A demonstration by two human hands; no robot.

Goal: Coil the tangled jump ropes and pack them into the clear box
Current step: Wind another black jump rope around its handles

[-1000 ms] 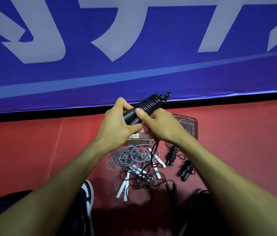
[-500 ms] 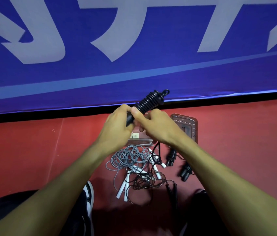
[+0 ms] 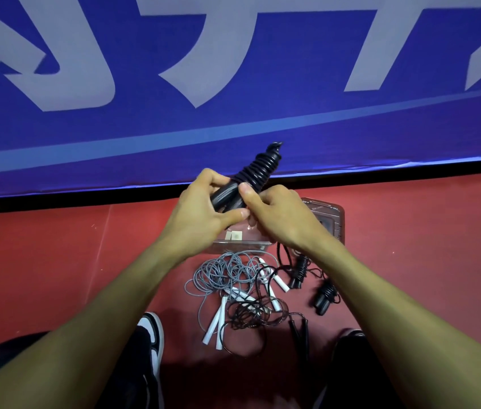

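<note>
left hand (image 3: 204,214): handles of the black rope (image 3: 258,169) are gripped, raised over the clear box (image 3: 242,243).
right hand (image 3: 280,216): cord is pinched.
change: bundle is tilted steeper than before; wrap nearly finished.
floor (image 3: 56,261): grey rope (image 3: 221,273) is left tangled.

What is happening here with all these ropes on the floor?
A person holds a black jump rope in both hands, its cord wound tightly round the handles. The left hand grips the handle end while the right hand pinches the cord beside it. Below on the red floor lie a tangle of grey rope with white handles, a loose black rope and two small black bundles. The clear box sits behind the hands, contents hidden.
</note>
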